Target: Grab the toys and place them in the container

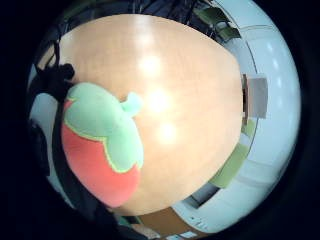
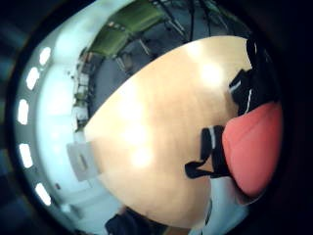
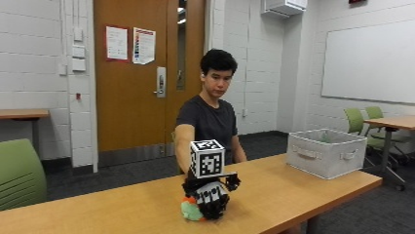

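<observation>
Near the table's front edge: gloved right hand curled down around strawberry plush toy | toy sits on wooden table | grey fabric container well apart, at table's far end.

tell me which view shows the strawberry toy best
The little finger side palm view: the strawberry plush shows its red body and green leafy cap. The thumb side palm view catches only red body; in the outside view the right hand covers most of it.
</observation>
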{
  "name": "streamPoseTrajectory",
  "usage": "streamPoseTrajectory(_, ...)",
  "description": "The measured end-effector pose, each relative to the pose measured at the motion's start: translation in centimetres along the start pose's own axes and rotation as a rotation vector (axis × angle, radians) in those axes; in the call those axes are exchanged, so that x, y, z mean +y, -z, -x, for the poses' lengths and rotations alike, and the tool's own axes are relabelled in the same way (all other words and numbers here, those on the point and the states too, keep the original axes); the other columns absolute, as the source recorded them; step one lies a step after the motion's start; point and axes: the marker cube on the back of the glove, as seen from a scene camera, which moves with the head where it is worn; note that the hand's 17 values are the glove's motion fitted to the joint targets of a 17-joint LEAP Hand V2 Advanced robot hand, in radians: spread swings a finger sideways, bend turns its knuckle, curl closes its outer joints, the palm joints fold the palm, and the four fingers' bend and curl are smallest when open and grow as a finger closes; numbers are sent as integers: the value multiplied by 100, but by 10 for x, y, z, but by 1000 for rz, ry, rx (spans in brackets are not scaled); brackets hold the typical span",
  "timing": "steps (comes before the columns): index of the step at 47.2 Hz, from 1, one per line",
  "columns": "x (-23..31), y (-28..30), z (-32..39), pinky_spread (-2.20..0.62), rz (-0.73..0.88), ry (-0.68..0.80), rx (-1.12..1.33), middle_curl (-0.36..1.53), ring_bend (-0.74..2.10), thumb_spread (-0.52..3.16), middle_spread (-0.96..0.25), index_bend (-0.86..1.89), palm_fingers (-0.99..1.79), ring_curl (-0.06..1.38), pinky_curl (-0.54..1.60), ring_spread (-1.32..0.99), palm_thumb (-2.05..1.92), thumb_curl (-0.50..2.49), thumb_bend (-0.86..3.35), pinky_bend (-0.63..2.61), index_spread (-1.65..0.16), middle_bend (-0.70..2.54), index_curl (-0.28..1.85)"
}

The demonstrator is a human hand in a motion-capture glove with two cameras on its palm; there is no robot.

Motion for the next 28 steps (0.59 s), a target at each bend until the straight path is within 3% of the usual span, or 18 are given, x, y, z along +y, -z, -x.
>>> streamPoseTrajectory(14, 27, 23, 2, -44, 65, -37, 70, 55, 104, 89, -37, 30, 120, 43, 37, -45, 65, 54, 22, 73, -38, 72, 93)
streamPoseTrajectory(28, 45, 171, 97, -47, -136, 73, 15, 65, 119, 82, -38, 23, 117, 50, 39, -41, 67, 68, 25, 78, -44, 92, 117)
